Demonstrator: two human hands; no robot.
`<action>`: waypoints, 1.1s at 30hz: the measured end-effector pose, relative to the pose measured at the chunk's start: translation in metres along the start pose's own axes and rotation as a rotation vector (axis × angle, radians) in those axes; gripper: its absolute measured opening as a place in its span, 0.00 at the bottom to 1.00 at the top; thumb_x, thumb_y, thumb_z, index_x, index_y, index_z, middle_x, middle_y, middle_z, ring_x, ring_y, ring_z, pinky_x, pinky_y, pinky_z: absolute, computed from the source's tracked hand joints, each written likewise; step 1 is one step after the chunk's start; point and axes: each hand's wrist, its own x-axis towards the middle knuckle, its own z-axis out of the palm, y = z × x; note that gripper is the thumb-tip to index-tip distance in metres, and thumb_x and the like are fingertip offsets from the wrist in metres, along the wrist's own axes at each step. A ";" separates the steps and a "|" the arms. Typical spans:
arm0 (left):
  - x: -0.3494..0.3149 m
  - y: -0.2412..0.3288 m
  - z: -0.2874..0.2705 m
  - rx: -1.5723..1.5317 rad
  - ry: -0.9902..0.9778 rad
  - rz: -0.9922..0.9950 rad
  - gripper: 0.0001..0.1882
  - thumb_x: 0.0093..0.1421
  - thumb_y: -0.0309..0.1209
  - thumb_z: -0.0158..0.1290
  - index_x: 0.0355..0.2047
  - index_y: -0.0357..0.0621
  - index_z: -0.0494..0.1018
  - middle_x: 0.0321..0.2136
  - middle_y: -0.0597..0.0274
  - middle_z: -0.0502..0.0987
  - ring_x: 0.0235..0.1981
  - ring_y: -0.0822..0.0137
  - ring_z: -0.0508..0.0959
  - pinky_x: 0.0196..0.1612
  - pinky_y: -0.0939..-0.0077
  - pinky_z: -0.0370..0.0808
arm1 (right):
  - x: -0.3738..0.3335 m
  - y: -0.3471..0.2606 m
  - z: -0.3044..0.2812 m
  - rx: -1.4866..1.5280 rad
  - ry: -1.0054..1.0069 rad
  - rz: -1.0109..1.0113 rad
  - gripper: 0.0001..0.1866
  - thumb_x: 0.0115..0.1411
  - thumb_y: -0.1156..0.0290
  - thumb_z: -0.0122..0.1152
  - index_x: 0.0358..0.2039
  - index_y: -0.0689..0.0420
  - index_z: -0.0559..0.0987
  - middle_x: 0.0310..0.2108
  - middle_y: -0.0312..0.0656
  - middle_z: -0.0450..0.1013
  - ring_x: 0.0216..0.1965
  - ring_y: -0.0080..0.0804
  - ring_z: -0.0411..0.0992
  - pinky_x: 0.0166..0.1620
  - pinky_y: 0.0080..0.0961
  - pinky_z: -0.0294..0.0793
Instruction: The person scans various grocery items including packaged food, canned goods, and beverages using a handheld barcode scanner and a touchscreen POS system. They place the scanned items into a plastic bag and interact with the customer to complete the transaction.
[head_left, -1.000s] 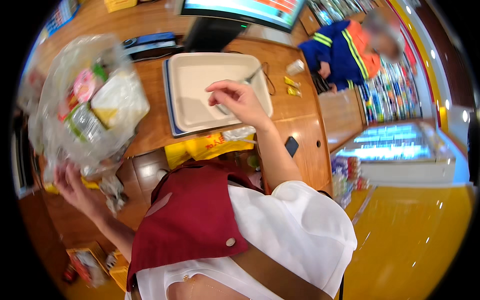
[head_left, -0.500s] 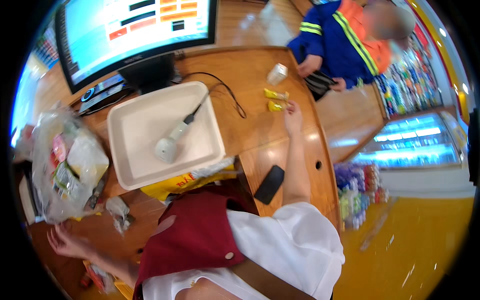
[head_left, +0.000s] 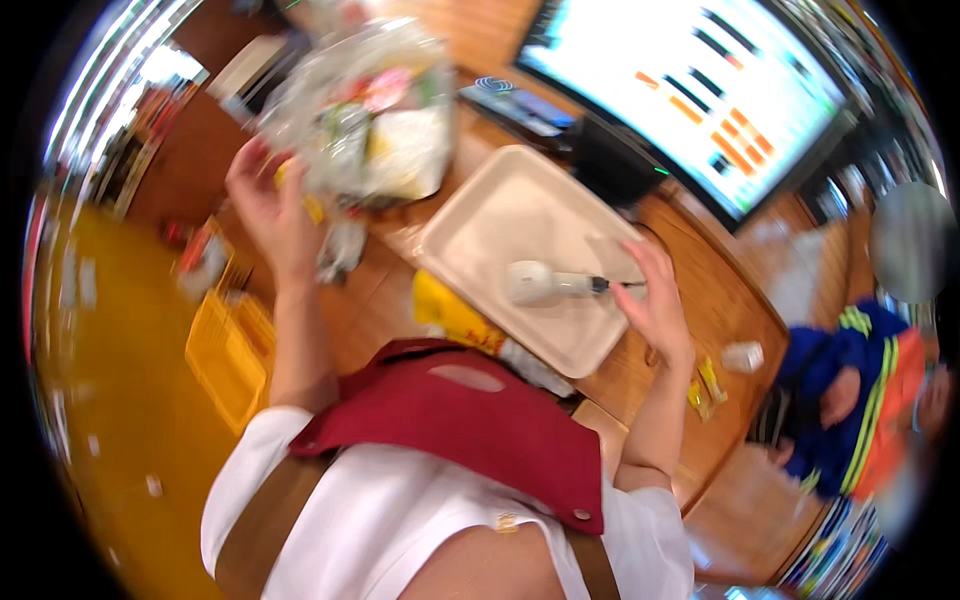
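Yellow floor point(head_left: 130, 400) lies left of the wooden counter point(head_left: 735, 290); white light point(head_left: 100, 78) streaks beyond.

left head fisheye | faces down | maroon apron point(head_left: 460, 425) near | wooden counter point(head_left: 725, 285) farther

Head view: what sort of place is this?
Likely a shop checkout: a handheld scanner lies in a beige tray, with a lit monitor beyond it and a person in blue and orange nearby.
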 end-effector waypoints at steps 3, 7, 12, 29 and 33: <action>0.004 0.003 -0.017 0.013 0.046 -0.039 0.21 0.57 0.21 0.51 0.50 0.40 0.61 0.47 0.60 0.65 0.45 0.69 0.71 0.46 0.76 0.71 | 0.006 -0.002 0.045 -0.154 -0.343 -0.066 0.36 0.46 0.70 0.66 0.58 0.53 0.63 0.55 0.48 0.61 0.61 0.45 0.54 0.62 0.41 0.51; 0.004 0.010 -0.039 0.060 0.141 -0.062 0.20 0.58 0.21 0.50 0.50 0.40 0.61 0.47 0.60 0.64 0.45 0.68 0.71 0.45 0.76 0.72 | 0.012 0.010 0.091 -0.244 -0.500 0.018 0.35 0.44 0.69 0.67 0.55 0.51 0.66 0.50 0.45 0.66 0.57 0.43 0.60 0.58 0.42 0.54; 0.006 0.001 -0.055 0.033 0.165 -0.100 0.19 0.58 0.21 0.50 0.50 0.41 0.61 0.46 0.61 0.64 0.45 0.68 0.71 0.44 0.76 0.72 | 0.028 0.008 0.097 -0.192 -0.493 0.057 0.25 0.44 0.73 0.65 0.46 0.57 0.72 0.38 0.48 0.73 0.44 0.46 0.68 0.52 0.38 0.61; 0.013 -0.014 -0.137 0.049 0.330 -0.104 0.19 0.56 0.20 0.49 0.48 0.41 0.61 0.44 0.64 0.65 0.43 0.74 0.70 0.45 0.81 0.71 | 0.024 -0.006 0.062 -0.409 -0.445 0.312 0.36 0.46 0.73 0.65 0.58 0.53 0.64 0.51 0.49 0.67 0.53 0.47 0.64 0.56 0.39 0.59; 0.035 -0.022 -0.200 0.022 0.411 -0.012 0.13 0.61 0.24 0.48 0.46 0.40 0.64 0.41 0.63 0.68 0.40 0.73 0.72 0.39 0.80 0.72 | 0.028 -0.053 0.053 -0.413 -0.171 0.288 0.30 0.51 0.74 0.60 0.56 0.56 0.66 0.50 0.51 0.67 0.51 0.47 0.65 0.54 0.36 0.62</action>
